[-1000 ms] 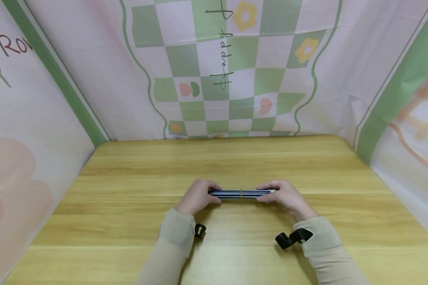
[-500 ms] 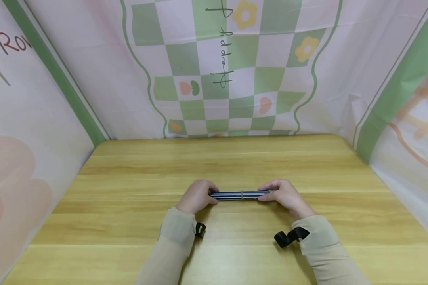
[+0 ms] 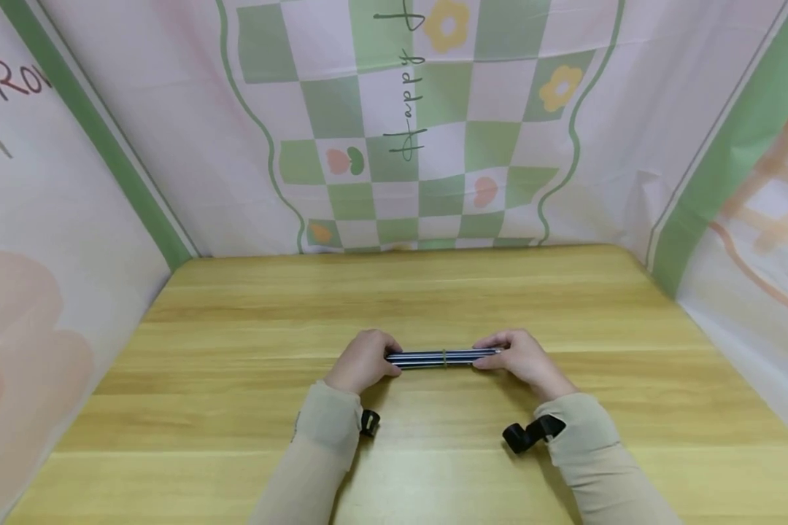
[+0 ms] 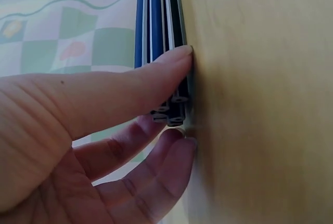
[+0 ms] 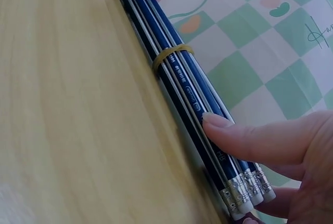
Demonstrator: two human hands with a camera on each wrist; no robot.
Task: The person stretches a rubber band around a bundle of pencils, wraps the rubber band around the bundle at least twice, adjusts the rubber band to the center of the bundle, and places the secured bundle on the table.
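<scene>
A bundle of dark blue pencils with pale stripes [image 3: 427, 359] lies crosswise between my two hands, close over the table. A yellowish rubber band [image 5: 173, 56] wraps its middle. My left hand [image 3: 365, 360] grips the left end; in the left wrist view the thumb lies across the flat, unsharpened pencil ends [image 4: 169, 114], with fingers on the far side. My right hand [image 3: 517, 359] pinches the other end between thumb and fingers, near the silver ferrules and white erasers [image 5: 244, 195]. The right wrist view shows the thumb [image 5: 234, 133] pressed along the barrels.
A light wood-grain table [image 3: 407, 292] spreads under both hands. Behind it hangs a green-and-white checked cloth [image 3: 394, 197], with printed cloth walls on both sides. A black wrist-worn mount [image 3: 528, 436] juts from the right sleeve, and a smaller one [image 3: 370, 423] from the left.
My right hand has slid slightly inward over the eraser end, covering more of it. The left hand stays almost where it was, and the head view has shifted a little.
</scene>
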